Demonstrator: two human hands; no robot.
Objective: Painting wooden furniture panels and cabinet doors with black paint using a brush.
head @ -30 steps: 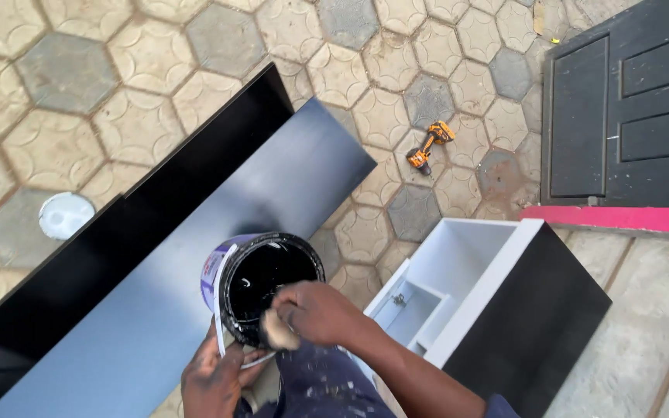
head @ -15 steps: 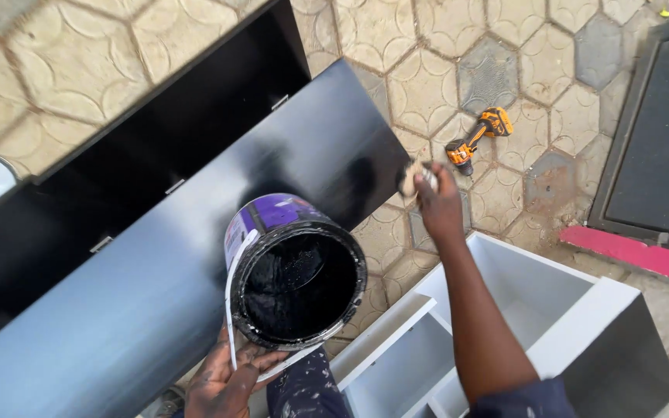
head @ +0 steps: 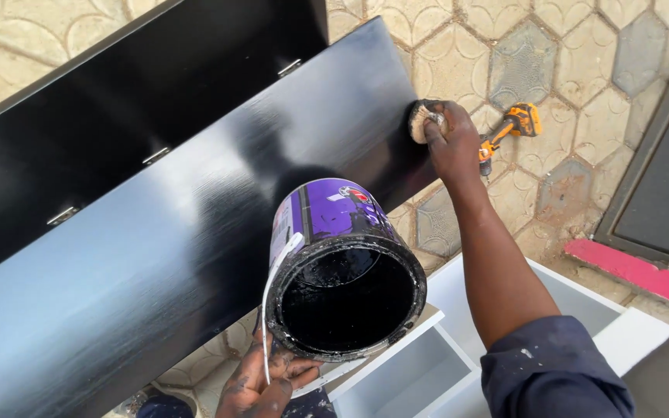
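My left hand [head: 266, 385] grips from below a purple paint can [head: 342, 271] with black paint inside and a white wire handle hanging down its side. My right hand [head: 452, 139] is stretched forward and holds a small brush [head: 421, 120] with pale bristles against the far right edge of a long glossy black board [head: 164, 232]. The can is held above the board's near edge, tilted toward me.
A second black panel [head: 118, 101] with small metal hinges lies beside the board on the left. A white cabinet box [head: 582, 333] stands at lower right. An orange cordless drill [head: 509, 128] lies on hexagonal paving. A dark door panel [head: 660, 193] and pink strip [head: 636, 271] are at right.
My right hand came out of the can with the brush and reached forward to the board's far edge. The can now sits higher and closer to the camera.
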